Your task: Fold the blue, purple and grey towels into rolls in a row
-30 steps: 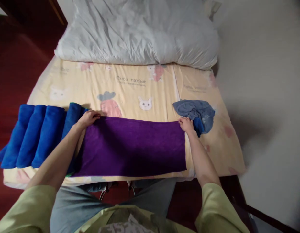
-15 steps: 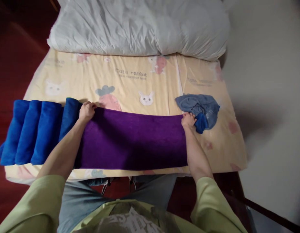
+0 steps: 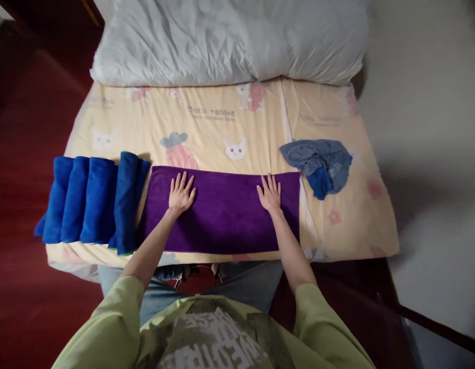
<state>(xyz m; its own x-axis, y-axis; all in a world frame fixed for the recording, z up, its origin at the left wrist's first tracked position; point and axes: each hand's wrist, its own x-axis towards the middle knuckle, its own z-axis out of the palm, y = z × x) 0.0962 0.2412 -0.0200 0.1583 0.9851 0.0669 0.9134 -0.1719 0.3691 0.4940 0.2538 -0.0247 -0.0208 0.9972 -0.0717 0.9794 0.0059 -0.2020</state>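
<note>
A purple towel (image 3: pixel 225 215) lies spread flat along the front of the bed. My left hand (image 3: pixel 181 195) rests on its left part, fingers spread and palm down. Towards the towel's right end, my right hand (image 3: pixel 270 193) also lies flat with its fingers apart. Left of the towel stands a row of several rolled blue towels (image 3: pixel 97 200); the darker roll (image 3: pixel 125 202) nearest to the purple towel has a green edge. Beyond the right end is a crumpled grey-blue cloth (image 3: pixel 333 159) with a brighter blue piece (image 3: pixel 319 183) on it.
The bed (image 3: pixel 206 138) wears a yellow sheet with rabbit and carrot prints. Across its far side lies a bulky light grey quilt (image 3: pixel 229 41). A pale wall (image 3: pixel 433 128) runs along the right, and a dark red floor (image 3: pixel 25 154) shows at the left.
Both hands have let go of the purple towel's far corners and moved inward, now flat on its surface. The view has shifted slightly.
</note>
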